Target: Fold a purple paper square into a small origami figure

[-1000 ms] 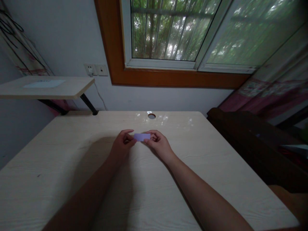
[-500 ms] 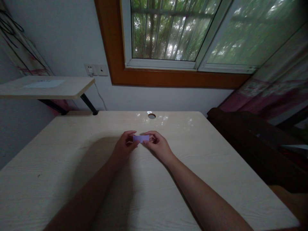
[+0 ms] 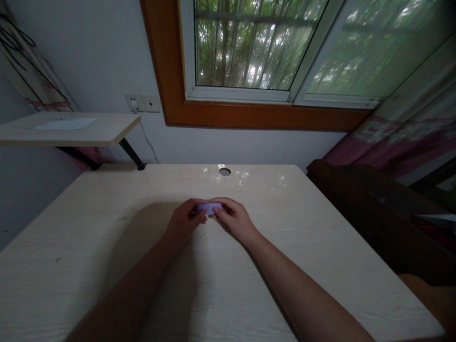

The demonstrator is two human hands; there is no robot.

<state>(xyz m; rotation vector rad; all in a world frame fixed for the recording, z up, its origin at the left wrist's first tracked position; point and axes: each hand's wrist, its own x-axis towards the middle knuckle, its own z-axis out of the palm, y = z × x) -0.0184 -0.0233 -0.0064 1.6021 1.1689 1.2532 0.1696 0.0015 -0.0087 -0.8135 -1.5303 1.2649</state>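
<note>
A small purple strip, which looks like folded paper (image 3: pixel 209 208), is held between both hands above the far middle of the desk. My left hand (image 3: pixel 183 218) pinches its left end, with the thumb on the near face. At the right end, my right hand (image 3: pixel 235 216) grips it with the thumb in front and the index finger along the top. The fingers behind the strip are partly hidden. The pale wood-grain desk (image 3: pixel 249 275) lies beneath both forearms.
A round cable hole (image 3: pixel 224 172) is near the desk's back edge. On the left, a raised shelf (image 3: pixel 107 135) on black legs carries a sheet of paper (image 3: pixel 66 124). Dark furniture (image 3: pixel 356 213) stands beyond the right edge; a window (image 3: pixel 249 52) is behind.
My fingers have closed in around the purple strip. Both index fingers now lie along its top edge, and the strip has dropped slightly and shows less of its face.
</note>
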